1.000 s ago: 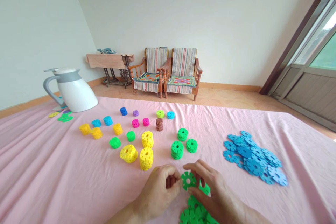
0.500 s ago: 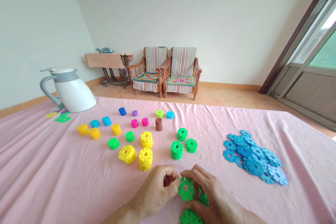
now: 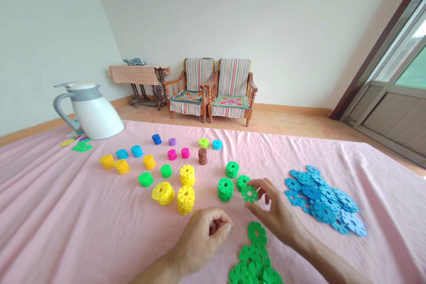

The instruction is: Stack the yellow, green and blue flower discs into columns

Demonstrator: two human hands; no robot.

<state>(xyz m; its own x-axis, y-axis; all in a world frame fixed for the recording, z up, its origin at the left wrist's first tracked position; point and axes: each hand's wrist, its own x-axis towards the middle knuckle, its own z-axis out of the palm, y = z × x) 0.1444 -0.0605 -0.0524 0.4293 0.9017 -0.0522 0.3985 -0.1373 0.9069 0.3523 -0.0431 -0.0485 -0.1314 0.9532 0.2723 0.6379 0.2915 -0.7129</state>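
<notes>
My right hand point(image 3: 276, 211) pinches a green notched plastic disc point(image 3: 249, 194) between thumb and fingers. The disc is tilted up beside a short stack of green discs point(image 3: 242, 181), partly in front of it; whether they touch I cannot tell. Two more green stacks point(image 3: 225, 189) stand just left of there. My left hand point(image 3: 204, 235) rests closed near the front, thumb against the curled fingers, with nothing visible in it. Between my forearms lies a loose pile of green discs point(image 3: 254, 255), cut off by the bottom edge.
On the pink cloth point(image 3: 100, 222), yellow stacks point(image 3: 185, 199) stand left of the green ones, with several smaller coloured stacks behind. A spread pile of blue discs point(image 3: 324, 199) lies right. A white jug point(image 3: 96, 115) stands far left. Two wooden chairs point(image 3: 231, 88) are beyond the table.
My right hand has moved forward from the loose green pile to the green stacks, carrying one disc. The pile is now uncovered. My left hand stays closed in about the same place.
</notes>
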